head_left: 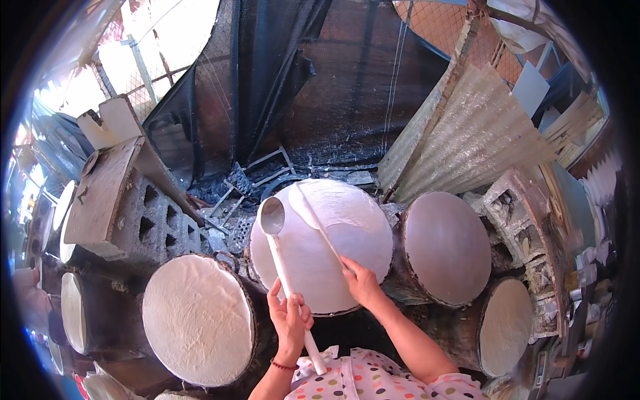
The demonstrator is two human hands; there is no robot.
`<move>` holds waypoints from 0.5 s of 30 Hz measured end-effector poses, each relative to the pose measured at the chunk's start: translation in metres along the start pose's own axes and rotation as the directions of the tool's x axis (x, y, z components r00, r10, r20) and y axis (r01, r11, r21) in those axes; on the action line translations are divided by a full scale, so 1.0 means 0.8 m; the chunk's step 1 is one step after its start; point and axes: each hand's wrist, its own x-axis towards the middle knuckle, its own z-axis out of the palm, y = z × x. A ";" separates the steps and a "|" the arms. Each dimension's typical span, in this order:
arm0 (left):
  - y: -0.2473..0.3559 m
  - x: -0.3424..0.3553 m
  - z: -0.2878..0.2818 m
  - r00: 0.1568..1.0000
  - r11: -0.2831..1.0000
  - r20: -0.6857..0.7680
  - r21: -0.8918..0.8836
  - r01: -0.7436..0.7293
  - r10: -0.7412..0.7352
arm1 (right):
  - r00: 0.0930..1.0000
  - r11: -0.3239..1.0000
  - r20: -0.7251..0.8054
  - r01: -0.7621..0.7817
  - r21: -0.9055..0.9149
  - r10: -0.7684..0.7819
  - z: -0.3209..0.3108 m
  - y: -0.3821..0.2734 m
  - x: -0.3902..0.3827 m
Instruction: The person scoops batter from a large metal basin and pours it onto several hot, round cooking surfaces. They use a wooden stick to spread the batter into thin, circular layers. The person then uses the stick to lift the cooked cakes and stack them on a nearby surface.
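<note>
Head view: nearest is a dotted shirt (373,379), with the person's 2 hands in front of it. The left hand (291,323) has its fingers wrapped around the long, pale handle of a ladle (281,270). The handle's end comes back near the shirt, maybe so the arm can stay away from the pot. The ladle's bowl is over the left part of a big white round top (363,230); I can't tell if it touches. The right hand (362,283) grips a thin stick (305,208), its wide white end lying over that same top, perhaps because a flat end suits a flat place.

A wrinkly white round top (199,320) sits to the left, and a smooth gray round top (448,250) is close on the right. Gray blocks with holes (153,220) crowd the far left. Farther back, a wavy sheet (473,140) leans, and a dark cloth (360,87) blocks the view.
</note>
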 end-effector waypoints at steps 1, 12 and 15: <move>-0.001 -0.001 -0.001 1.000 1.000 -0.015 -0.007 0.001 -0.001 | 0.999 0.994 0.026 0.024 -0.106 -0.021 -0.006 -0.009 -0.008; -0.006 -0.005 -0.020 0.992 0.987 -0.107 -0.155 0.049 -0.066 | 0.999 0.999 -0.035 -0.024 0.035 0.026 -0.051 -0.001 0.039; -0.005 -0.006 -0.020 0.992 0.984 -0.108 -0.171 0.051 -0.070 | 0.991 0.999 0.127 -0.029 0.015 0.027 -0.031 -0.013 0.036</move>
